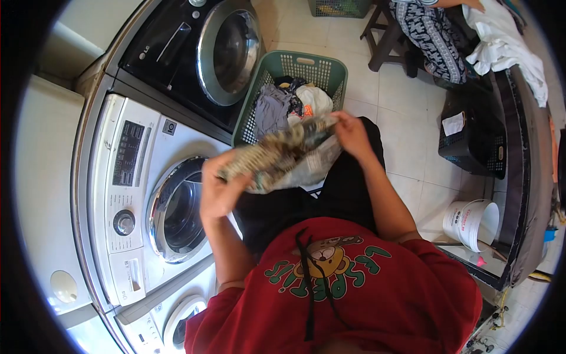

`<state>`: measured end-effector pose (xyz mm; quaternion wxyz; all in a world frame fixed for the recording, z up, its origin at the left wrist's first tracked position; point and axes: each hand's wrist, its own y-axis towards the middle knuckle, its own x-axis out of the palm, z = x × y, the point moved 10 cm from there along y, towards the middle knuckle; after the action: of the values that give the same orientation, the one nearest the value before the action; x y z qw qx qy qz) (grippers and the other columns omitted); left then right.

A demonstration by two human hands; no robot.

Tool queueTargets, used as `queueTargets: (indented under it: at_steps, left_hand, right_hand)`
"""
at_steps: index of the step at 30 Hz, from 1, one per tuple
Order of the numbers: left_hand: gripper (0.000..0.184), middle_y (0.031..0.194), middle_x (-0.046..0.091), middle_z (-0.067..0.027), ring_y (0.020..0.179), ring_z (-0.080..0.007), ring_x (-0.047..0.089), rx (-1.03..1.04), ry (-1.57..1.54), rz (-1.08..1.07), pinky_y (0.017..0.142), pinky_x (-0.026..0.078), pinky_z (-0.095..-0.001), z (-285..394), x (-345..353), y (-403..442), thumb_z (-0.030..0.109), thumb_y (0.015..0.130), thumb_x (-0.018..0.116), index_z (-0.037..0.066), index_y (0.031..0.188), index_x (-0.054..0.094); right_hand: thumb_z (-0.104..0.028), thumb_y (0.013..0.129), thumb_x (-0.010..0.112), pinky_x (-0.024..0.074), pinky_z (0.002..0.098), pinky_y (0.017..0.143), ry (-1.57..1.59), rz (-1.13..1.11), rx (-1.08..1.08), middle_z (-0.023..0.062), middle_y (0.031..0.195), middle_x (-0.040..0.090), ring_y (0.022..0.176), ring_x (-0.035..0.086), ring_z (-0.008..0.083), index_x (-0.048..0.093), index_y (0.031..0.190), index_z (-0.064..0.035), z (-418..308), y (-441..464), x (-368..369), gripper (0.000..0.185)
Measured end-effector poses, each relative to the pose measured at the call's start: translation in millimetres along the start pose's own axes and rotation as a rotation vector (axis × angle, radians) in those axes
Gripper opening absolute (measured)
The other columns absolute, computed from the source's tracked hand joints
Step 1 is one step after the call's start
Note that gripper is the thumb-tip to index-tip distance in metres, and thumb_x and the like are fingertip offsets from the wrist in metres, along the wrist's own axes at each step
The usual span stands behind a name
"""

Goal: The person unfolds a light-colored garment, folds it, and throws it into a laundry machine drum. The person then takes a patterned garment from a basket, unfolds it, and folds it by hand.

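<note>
So, far left there's a white front loader [127,221], just left of the left grip, with its round glass door [180,212] right beside that forearm. Further up and still left of that grip is a black LG machine [183,56] with its round door [230,53] facing the green basket.

The left grip [227,186] is closed on one end of a patterned cloth [277,153], thumb on the near side. The cloth is kinda blurry, tan and dark, stretched between both hands above the dark trousers [283,212]. Something pale [312,165] hangs along its lower edge, can't tell if it's the same piece.

Just beyond both grips is the green basket [321,65], holding a grey cloth [272,109], a pale one [315,99] and some dark patterned stuff.

The right grip [342,125] is narrow, pinching the other end, a bit further up than the left one.

Right of it, well apart: a dark stool [386,44] up top, a co-worker in patterned trousers [427,41] with a hand [471,5] on white fabric [501,41], then a black basket [469,138] and a white bucket [466,224] lower down.
</note>
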<state>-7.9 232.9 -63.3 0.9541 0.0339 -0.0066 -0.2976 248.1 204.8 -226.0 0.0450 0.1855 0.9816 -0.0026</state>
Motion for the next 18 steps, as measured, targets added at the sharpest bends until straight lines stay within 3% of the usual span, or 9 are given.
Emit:
queueTargets:
  at_steps: [2,5,10,12,13,15,17,18]
  left_hand:
    - [0.021,0.077,0.061,-0.0065,0.061,-0.0104,0.051,0.093,0.150,0.224,0.059,0.042,-0.0201,4,-30,2,0.002,0.079,0.052,-0.006,0.097,0.059]
    - [0.019,0.083,0.061,-0.0084,0.068,-0.0102,0.052,0.235,0.277,0.381,0.065,0.043,-0.0201,16,-49,-1,0.006,0.085,0.051,-0.006,0.097,0.059]
    - [0.021,0.088,0.061,-0.0087,0.074,-0.0105,0.053,0.163,0.075,0.567,0.070,0.043,-0.0201,-5,-67,-2,0.010,0.087,0.051,-0.005,0.101,0.058]
    - [0.026,0.094,0.061,-0.0091,0.078,-0.0118,0.055,0.024,-0.166,0.624,0.073,0.044,-0.0215,-23,-58,5,0.013,0.088,0.053,-0.004,0.107,0.055]
    - [0.026,0.094,0.061,-0.0091,0.078,-0.0118,0.055,0.029,-0.164,0.626,0.073,0.044,-0.0215,-24,-54,9,0.013,0.088,0.053,-0.004,0.107,0.055]
    - [0.034,0.100,0.060,-0.0105,0.084,-0.0128,0.056,-0.035,-0.257,0.443,0.076,0.045,-0.0222,-41,-29,24,0.013,0.087,0.054,-0.004,0.116,0.050]
    - [0.039,0.103,0.059,-0.0107,0.086,-0.0132,0.055,-0.124,-0.258,0.352,0.076,0.045,-0.0218,-54,-5,26,0.014,0.087,0.055,-0.004,0.121,0.046]
    - [0.039,0.103,0.059,-0.0107,0.086,-0.0132,0.055,-0.125,-0.261,0.355,0.076,0.045,-0.0218,-63,2,23,0.014,0.087,0.055,-0.004,0.121,0.046]
  right_hand:
    - [0.001,0.080,0.045,0.0306,0.0157,0.049,0.015,0.069,0.023,-0.0018,0.067,0.052,0.054,0.040,0.0037,0.059,0.099,-0.0041,-25,2,-23,0.024]
    - [-0.002,0.079,0.049,0.0297,0.0166,0.047,0.049,0.117,-0.107,-0.0018,0.064,0.052,0.051,0.039,0.0045,0.059,0.096,-0.0036,-63,0,-34,0.020]
    - [-0.005,0.079,0.052,0.0354,0.0178,0.052,0.246,0.194,-0.145,0.0011,0.071,0.056,0.056,0.045,0.0075,0.058,0.100,-0.0029,-73,13,-31,0.021]
    - [-0.015,0.078,0.058,0.0426,0.0241,0.068,-0.110,0.153,-0.146,0.0116,0.096,0.058,0.078,0.055,0.0166,0.050,0.116,-0.0038,-78,24,-15,0.041]
    - [-0.015,0.078,0.058,0.0426,0.0241,0.068,-0.108,0.152,-0.151,0.0116,0.096,0.058,0.078,0.055,0.0166,0.050,0.116,-0.0038,-81,24,-10,0.041]
    - [-0.024,0.074,0.063,0.0407,0.0337,0.085,-0.747,0.042,-0.338,0.0185,0.125,0.044,0.108,0.049,0.0269,0.033,0.132,-0.0046,-100,17,22,0.068]
    - [-0.026,0.070,0.067,0.0379,0.0407,0.090,-0.202,-0.334,-0.288,0.0165,0.136,0.031,0.119,0.040,0.0315,0.021,0.137,-0.0038,-103,3,62,0.084]
    - [-0.026,0.070,0.067,0.0379,0.0407,0.090,-0.204,-0.337,-0.286,0.0165,0.136,0.031,0.119,0.040,0.0315,0.021,0.137,-0.0038,-101,-7,74,0.084]
